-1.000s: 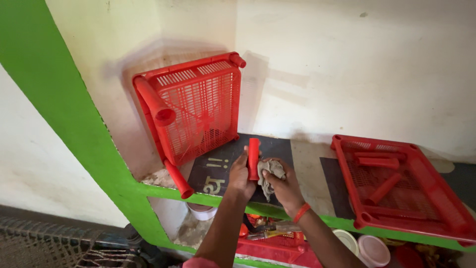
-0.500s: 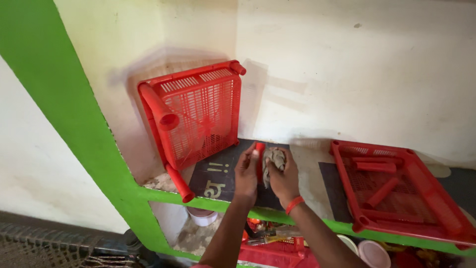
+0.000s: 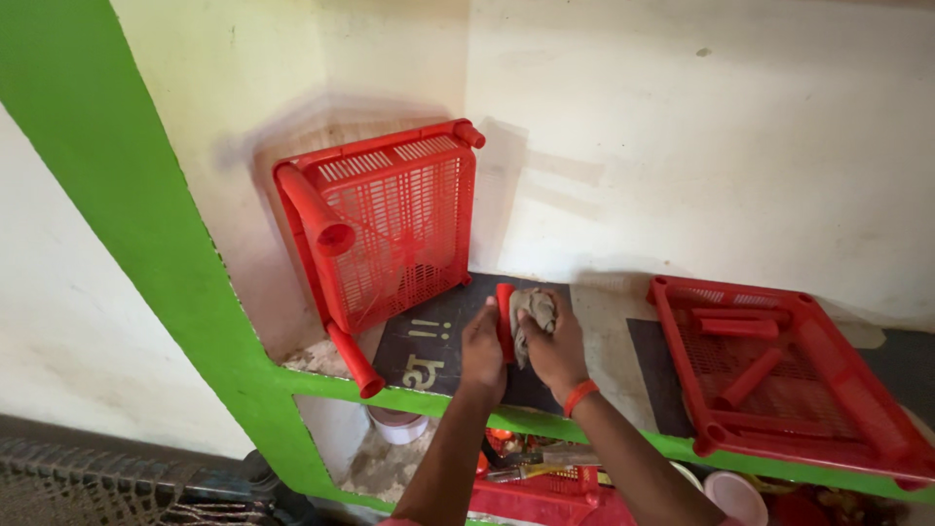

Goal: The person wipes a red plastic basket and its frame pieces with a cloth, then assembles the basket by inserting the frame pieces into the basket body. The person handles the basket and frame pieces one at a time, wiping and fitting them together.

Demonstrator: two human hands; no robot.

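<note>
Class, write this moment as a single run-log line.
left hand: holds red tube | right hand: presses grey cloth on tube | red rack: leans on wall | red tray: flat on shelf

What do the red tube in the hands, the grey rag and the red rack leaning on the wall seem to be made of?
Red tube: likely moulded plastic, smooth, evenly coloured.
Grey rag: looks like soft cloth, crumpled into folds, matte.
Red rack: probably plastic too, a thin moulded grid with slightly glossy tube legs.
</note>
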